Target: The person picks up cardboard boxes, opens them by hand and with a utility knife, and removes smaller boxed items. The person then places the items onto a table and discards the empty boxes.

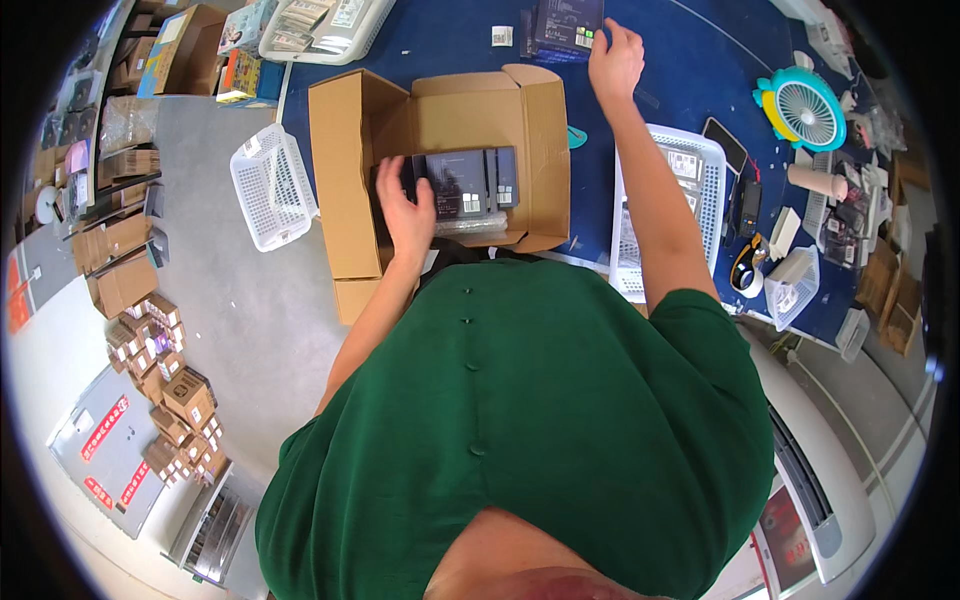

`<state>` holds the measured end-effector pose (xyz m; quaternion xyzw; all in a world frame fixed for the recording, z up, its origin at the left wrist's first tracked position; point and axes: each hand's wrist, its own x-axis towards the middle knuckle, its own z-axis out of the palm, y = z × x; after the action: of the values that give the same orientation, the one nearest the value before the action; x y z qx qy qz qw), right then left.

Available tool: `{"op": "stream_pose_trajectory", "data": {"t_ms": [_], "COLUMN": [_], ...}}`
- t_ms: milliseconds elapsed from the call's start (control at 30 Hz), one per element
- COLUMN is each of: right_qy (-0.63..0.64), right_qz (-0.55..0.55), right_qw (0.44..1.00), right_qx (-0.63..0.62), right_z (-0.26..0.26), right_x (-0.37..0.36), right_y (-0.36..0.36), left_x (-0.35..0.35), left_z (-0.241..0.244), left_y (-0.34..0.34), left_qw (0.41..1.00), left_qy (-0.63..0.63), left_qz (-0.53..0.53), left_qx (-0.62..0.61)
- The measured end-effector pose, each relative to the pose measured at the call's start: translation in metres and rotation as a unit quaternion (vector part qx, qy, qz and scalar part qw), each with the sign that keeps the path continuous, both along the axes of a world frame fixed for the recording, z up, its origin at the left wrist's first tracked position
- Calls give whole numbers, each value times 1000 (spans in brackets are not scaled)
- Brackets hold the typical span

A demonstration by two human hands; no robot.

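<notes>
An open cardboard box [541, 150] stands before me with its flaps raised. Inside it several dark printed boxes [456, 180] are packed side by side, with clear bubble wrap [472, 225] along the near side. My left hand [409, 221] reaches into the left part of the box, its fingers apart over the leftmost dark boxes. At the far side of the blue table, my right hand [619, 64] is at the right edge of a stack of similar dark boxes [566, 26]. Whether its fingers grip the top one is not clear.
A white plastic basket [271, 187] sits left of the cardboard box. Another basket [630, 274] with packets is under my right forearm. Farther right are a turquoise fan [806, 112], a tape dispenser [748, 266] and a handheld scanner [748, 206]. A packet-filled tray [322, 49] stands back left.
</notes>
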<state>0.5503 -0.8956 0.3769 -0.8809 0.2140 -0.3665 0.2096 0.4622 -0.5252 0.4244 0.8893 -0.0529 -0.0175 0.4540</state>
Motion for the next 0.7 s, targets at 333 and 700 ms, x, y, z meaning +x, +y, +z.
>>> {"op": "stream_pose_trajectory", "data": {"t_ms": [333, 700], "right_qy": [276, 210], "right_qz": [-14, 224], "right_qw": [717, 763], "right_qx": [640, 569], "right_z": [-126, -26], "right_x": [-144, -124], "right_y": [158, 197], "left_x": [16, 1], "left_z": [-113, -130], "left_y": [28, 23], "left_qw": [920, 938], "left_qy": [230, 177], "left_qz": [269, 220], "left_qx": [170, 201]}}
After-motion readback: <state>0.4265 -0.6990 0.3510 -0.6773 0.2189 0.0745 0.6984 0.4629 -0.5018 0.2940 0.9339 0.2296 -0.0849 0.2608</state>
